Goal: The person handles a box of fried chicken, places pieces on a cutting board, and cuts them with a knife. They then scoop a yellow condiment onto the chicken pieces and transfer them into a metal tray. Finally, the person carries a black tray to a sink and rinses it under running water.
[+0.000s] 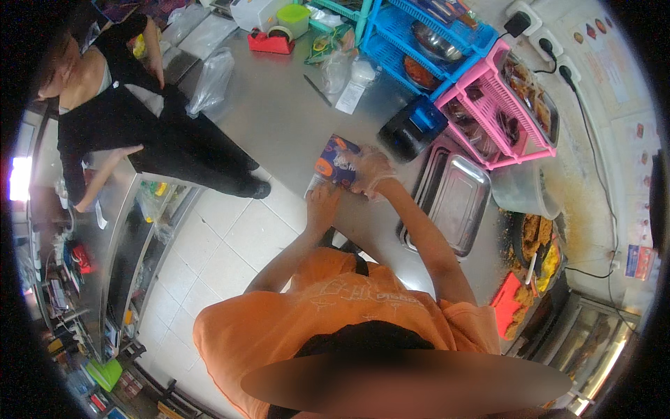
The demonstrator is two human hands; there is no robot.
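Observation:
A blue and orange printed paper package (335, 160) is between my hands, over the front edge of a steel worktop (267, 112). My left hand (322, 203) grips its lower edge. My right hand (374, 168) wears a clear plastic glove and holds the package's right side; its fingertips are partly hidden. Just beyond my right hand stands a black and blue device (412, 128). To the right of my right forearm lies a rectangular stainless steel tray (458, 204).
Blue (377, 44) and pink plastic racks (497, 105) hold food at the back right. A white printed slip (349, 98), a pen (317, 90) and a red tape dispenser (270, 42) lie on the worktop. Another person (120, 120) stands at left. Loose brown crumbs surround a dark pan (531, 238).

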